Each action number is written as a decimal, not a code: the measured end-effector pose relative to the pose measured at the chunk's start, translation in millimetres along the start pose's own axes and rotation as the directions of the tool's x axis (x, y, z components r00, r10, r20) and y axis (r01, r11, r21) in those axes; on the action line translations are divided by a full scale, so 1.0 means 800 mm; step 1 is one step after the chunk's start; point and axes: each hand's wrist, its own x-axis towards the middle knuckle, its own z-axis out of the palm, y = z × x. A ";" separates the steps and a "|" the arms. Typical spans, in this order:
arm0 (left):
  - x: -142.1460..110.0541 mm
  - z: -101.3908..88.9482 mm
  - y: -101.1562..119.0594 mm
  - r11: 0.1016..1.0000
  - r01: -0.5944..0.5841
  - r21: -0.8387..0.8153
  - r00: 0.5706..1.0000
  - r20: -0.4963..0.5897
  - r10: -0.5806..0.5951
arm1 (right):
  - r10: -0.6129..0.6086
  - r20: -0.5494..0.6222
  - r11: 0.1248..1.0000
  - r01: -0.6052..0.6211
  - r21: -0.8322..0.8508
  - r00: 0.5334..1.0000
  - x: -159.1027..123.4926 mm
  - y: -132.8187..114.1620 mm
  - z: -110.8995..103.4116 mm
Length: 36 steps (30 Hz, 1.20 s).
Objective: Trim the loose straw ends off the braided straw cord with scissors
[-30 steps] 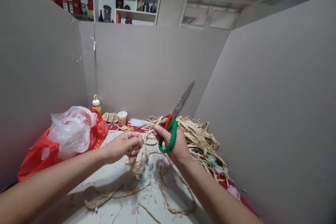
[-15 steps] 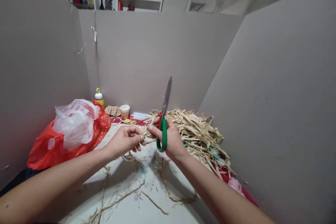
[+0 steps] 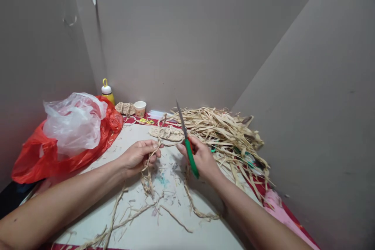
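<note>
My left hand pinches a twisted straw cord, and part of it dangles below the fingers. My right hand is closed around scissors with green handles, their blades pointing up and away from me. The cord runs across from the left fingers toward the right fingertips; whether those grip it is hard to see. Just beyond both hands lies a flat woven straw piece, shaped like a small sandal sole, with cord rising from its left part. Other straw cords lie on the white board beneath.
Dry straw strips are heaped at the right. A red plastic bag with a white bag on it fills the left. Along the back stand a yellow bottle, another woven piece and a paper cup. Walls enclose the table.
The view has tilted down, so the shelves are gone from sight. My right hand has drawn away from the left, the scissors tipping leftward. The woven piece beyond the hands now shows clearly.
</note>
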 end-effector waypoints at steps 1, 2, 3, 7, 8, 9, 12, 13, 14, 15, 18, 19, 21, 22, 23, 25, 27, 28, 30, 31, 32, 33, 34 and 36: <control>0.001 -0.003 0.002 0.999 -0.015 -0.036 1.000 0.001 0.015 | -0.021 0.010 0.994 0.022 -0.103 1.000 -0.005 0.009 -0.004; 0.001 -0.006 0.004 0.997 -0.027 -0.067 1.000 0.002 0.027 | -0.036 0.025 0.980 0.040 -0.196 0.999 -0.011 0.017 -0.009; 0.001 -0.007 0.007 0.995 -0.037 -0.089 0.999 -0.002 0.037 | -0.049 0.034 0.958 0.056 -0.280 0.998 -0.015 0.025 -0.013; -0.004 -0.008 0.019 0.992 -0.050 -0.116 0.999 -0.018 0.048 | -0.072 0.115 0.808 0.126 -0.576 0.991 -0.026 0.045 -0.024; -0.005 -0.007 0.021 0.992 -0.052 -0.119 0.999 -0.018 0.051 | -0.075 0.142 0.767 0.148 -0.624 0.987 -0.027 0.047 -0.026; -0.006 -0.007 0.022 0.991 -0.055 -0.121 0.998 -0.018 0.053 | -0.082 0.169 0.733 0.174 -0.657 0.982 -0.028 0.049 -0.027; -0.009 -0.007 0.025 0.990 -0.051 -0.129 0.999 -0.016 0.050 | -0.123 0.227 0.679 0.249 -0.691 0.966 -0.027 0.048 -0.031; -0.010 -0.007 0.026 0.991 -0.047 -0.128 0.999 -0.011 0.046 | -0.139 0.234 0.667 0.266 -0.696 0.962 -0.027 0.047 -0.032; -0.011 -0.007 0.026 0.991 -0.045 -0.125 0.999 -0.005 0.045 | -0.153 0.235 0.657 0.276 -0.701 0.960 -0.027 0.046 -0.032; -0.012 -0.007 0.027 0.992 -0.045 -0.121 0.999 0.003 0.045 | -0.165 0.231 0.649 0.282 -0.707 0.959 -0.027 0.045 -0.032; -0.013 -0.003 0.026 0.996 -0.040 -0.082 0.999 0.029 0.042 | -0.216 0.222 0.627 0.309 -0.715 0.951 -0.029 0.043 -0.029; -0.013 -0.001 0.025 0.998 -0.033 -0.061 0.999 0.035 0.035 | -0.238 0.225 0.619 0.326 -0.714 0.945 -0.030 0.043 -0.028; -0.012 0.002 0.023 1.000 -0.014 -0.014 0.999 0.042 0.014 | -0.283 0.230 0.600 0.359 -0.715 0.931 -0.031 0.043 -0.026; -0.012 0.004 0.022 1.000 -0.007 0.007 0.999 0.042 0.006 | -0.303 0.230 0.590 0.371 -0.717 0.925 -0.031 0.043 -0.026; -0.012 0.005 0.020 1.000 -0.002 0.025 0.999 0.042 0.000 | -0.319 0.225 0.581 0.378 -0.720 0.920 -0.032 0.043 -0.025; -0.012 0.007 0.018 0.999 -0.004 0.052 0.999 0.047 0.002 | -0.342 0.210 0.568 0.380 -0.730 0.916 -0.032 0.044 -0.025; -0.013 0.008 0.016 0.997 -0.017 0.069 0.998 0.059 0.013 | -0.341 0.201 0.555 0.370 -0.745 0.918 -0.032 0.044 -0.026; -0.013 0.008 0.015 0.997 -0.022 0.075 0.998 0.066 0.017 | -0.335 0.203 0.548 0.365 -0.753 0.920 -0.032 0.043 -0.026; -0.013 0.008 0.015 0.996 -0.029 0.082 0.997 0.075 0.023 | -0.328 0.215 0.531 0.368 -0.764 0.920 -0.032 0.041 -0.026; -0.013 0.008 0.015 0.996 -0.030 0.082 0.997 0.076 0.023 | -0.331 0.221 0.523 0.373 -0.767 0.918 -0.033 0.041 -0.026; -0.013 0.007 0.015 0.996 -0.028 0.082 0.997 0.076 0.022 | -0.339 0.225 0.514 0.380 -0.769 0.914 -0.033 0.040 -0.026; -0.013 0.007 0.015 0.996 -0.026 0.081 0.997 0.075 0.020 | -0.348 0.225 0.506 0.384 -0.772 0.910 -0.033 0.040 -0.026; -0.012 0.007 0.015 0.996 -0.024 0.081 0.997 0.074 0.018 | -0.357 0.223 0.498 0.386 -0.777 0.907 -0.033 0.040 -0.026; -0.012 0.007 0.015 0.996 -0.019 0.082 0.997 0.072 0.013 | -0.368 0.217 0.479 0.384 -0.789 0.904 -0.033 0.041 -0.027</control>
